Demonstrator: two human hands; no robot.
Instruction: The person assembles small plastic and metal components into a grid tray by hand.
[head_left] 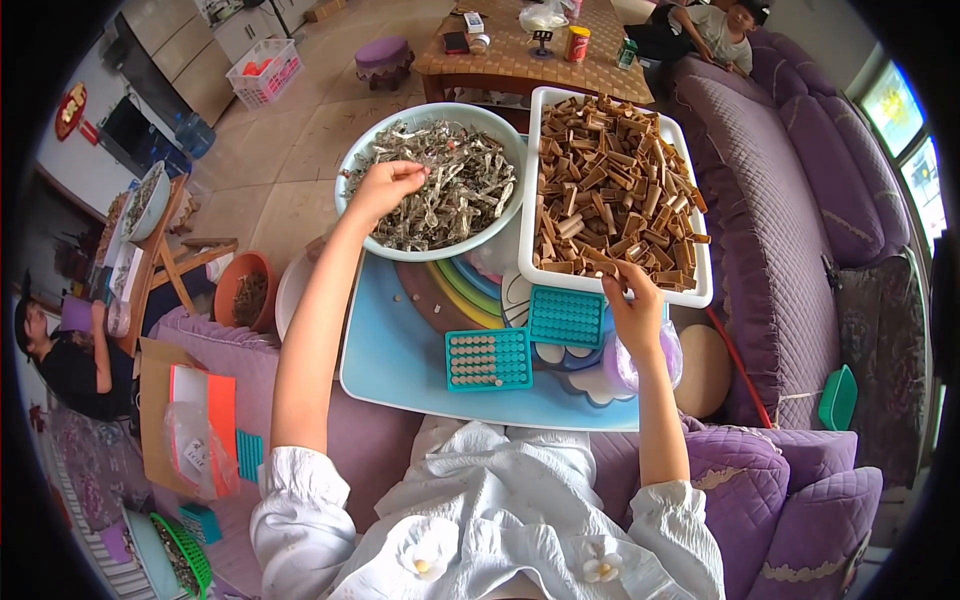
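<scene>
So the thin, crinkly silvery strips [460, 200] are lying tangled in a round pale-blue basin [432, 254], right under my left hand [392, 188], which is holding its fingertips together; can't tell on what. Curved, woody-brown pieces [610, 180] are filling a white rectangular tray [533, 180], and my right hand [635, 302] is curling at its front rim, grip unclear. Two teal grids [567, 316] are sitting nearer me on the rainbow-print tabletop [400, 340].

Far ahead on the tabletop [540, 72], a tin [577, 44]; to the left, on the floor [305, 120], a stool [384, 60] and then a pink basket [266, 80]. At right, a sofa [770, 190]; near it, a green tub [838, 398].
</scene>
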